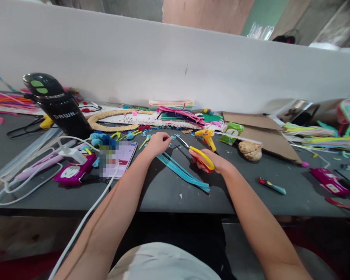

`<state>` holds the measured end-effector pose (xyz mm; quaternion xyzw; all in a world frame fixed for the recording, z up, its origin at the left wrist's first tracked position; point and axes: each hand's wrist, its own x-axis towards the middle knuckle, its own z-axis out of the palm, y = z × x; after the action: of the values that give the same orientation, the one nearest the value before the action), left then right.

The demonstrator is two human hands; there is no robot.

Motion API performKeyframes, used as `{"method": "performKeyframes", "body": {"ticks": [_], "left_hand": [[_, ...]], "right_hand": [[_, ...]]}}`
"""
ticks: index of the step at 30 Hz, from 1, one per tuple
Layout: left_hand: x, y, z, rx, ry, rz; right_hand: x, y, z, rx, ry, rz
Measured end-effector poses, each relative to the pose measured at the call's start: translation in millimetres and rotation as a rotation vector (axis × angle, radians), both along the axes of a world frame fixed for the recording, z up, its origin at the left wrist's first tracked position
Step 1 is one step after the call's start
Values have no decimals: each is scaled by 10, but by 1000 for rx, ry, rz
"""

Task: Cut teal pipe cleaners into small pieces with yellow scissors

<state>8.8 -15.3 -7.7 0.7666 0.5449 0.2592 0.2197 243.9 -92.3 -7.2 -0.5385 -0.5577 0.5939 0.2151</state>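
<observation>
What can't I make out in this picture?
In the head view:
- What the left grip pinches, if anything: too small and hidden by its fingers.
- Part of the scissors: covered by the right grip.
- Part of the phone screen: pixelated.
- The red object's far end: apparently cut off by the right edge.

The left hand [159, 143] and right hand [212, 160] are bare, with slim fingers. Behind the fingers, both wrists and forearms are bare too, narrow at the wrist and wider further back; a thin dark line runs along the left forearm [113, 210]. Furthest back from the fingers, a pale, whitish shirt [160, 260] rounds over the belly, softly creased. Between shirt and fingers, black cloth [175, 233] covers the lap.
</observation>
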Motion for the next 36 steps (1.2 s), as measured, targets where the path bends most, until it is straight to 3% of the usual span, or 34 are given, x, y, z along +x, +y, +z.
{"method": "performKeyframes", "body": {"ticks": [12, 25, 36], "left_hand": [[-48, 1, 4, -26, 99, -42], [-183, 31, -5, -72, 283, 20], [-215, 65, -29, -51, 277, 59]], "right_hand": [[-17, 42, 1, -4, -71, 0], [-74, 196, 17, -53, -179, 52], [-60, 208, -40, -23, -164, 24]]}}
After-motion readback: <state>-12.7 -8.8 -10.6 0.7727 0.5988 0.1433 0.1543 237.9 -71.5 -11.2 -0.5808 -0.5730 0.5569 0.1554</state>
